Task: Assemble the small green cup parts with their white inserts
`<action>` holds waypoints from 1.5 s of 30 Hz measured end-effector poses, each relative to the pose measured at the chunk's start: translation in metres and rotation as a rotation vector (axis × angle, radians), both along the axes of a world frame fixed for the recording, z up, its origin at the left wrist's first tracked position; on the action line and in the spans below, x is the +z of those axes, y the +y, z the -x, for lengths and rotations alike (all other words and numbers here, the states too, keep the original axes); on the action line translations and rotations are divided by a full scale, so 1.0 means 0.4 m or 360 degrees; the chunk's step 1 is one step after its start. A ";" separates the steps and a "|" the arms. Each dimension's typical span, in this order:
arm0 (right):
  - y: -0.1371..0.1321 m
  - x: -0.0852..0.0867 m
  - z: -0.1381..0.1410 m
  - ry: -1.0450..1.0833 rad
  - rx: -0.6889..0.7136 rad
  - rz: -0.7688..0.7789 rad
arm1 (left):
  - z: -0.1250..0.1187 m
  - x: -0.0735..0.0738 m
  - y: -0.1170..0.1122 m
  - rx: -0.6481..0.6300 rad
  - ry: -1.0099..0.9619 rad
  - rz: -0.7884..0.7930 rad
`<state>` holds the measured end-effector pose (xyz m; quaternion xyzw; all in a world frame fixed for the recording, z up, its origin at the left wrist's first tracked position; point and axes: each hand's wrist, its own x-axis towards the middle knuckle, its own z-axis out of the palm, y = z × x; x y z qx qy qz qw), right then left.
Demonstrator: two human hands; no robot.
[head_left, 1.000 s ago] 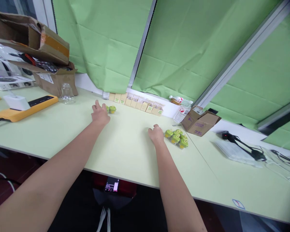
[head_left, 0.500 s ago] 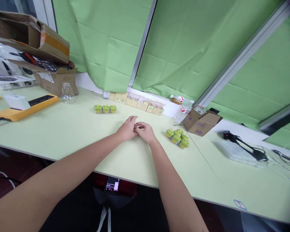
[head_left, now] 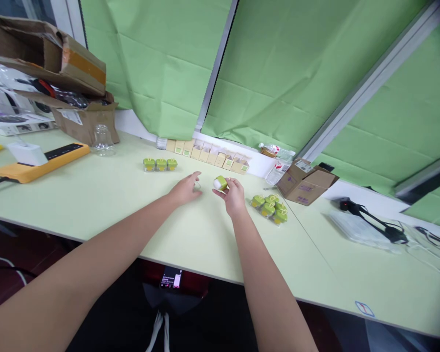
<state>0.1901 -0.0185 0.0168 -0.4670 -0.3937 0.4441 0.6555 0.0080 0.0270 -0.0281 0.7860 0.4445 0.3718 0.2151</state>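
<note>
My right hand (head_left: 234,195) grips a small container with a green lid (head_left: 220,183) above the table; its white end faces left. To its left is my left hand (head_left: 186,189), fingers apart, with no object I can make out in it. A faint thin curve shows by its fingertips, too blurred to name. Beyond my left hand stands a row of 3 green-lidded containers (head_left: 160,165), clear below with something yellow inside. Several more green-lidded containers (head_left: 267,209) with yellow loops on top are clustered right of my right hand.
Small cardboard boxes (head_left: 204,154) line the wall. Plastic bottles (head_left: 276,171) and a carton (head_left: 305,185) stand at the back right. Leftward are a glass jar (head_left: 102,139), an orange power strip (head_left: 40,166) and stacked boxes (head_left: 84,122). A phone (head_left: 171,277) lies below the table edge.
My hands were together around a small item. Now they are apart: the left has moved left and opened, while the right has turned and holds the green-lidded container in plain sight.
</note>
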 end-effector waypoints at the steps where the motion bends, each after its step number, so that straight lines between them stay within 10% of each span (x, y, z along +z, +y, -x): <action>1: 0.000 0.002 -0.008 0.0141 0.0021 0.0111 | 0.014 -0.001 0.011 0.0094 0.0046 -0.0018; 6: 0.005 -0.008 -0.020 0.0436 0.0182 0.0463 | 0.055 0.018 0.026 0.0370 0.0230 -0.0249; 10: -0.007 -0.008 -0.005 0.0283 0.0453 0.0347 | 0.030 0.061 -0.026 0.0150 0.0059 -0.0548; 16: -0.023 -0.009 0.012 0.0058 0.0674 0.0333 | -0.012 0.080 -0.083 -0.0496 -0.0133 -0.0395; 45: -0.025 -0.019 0.035 -0.0520 0.0806 0.0570 | -0.031 0.064 -0.087 -0.0615 -0.0357 -0.0114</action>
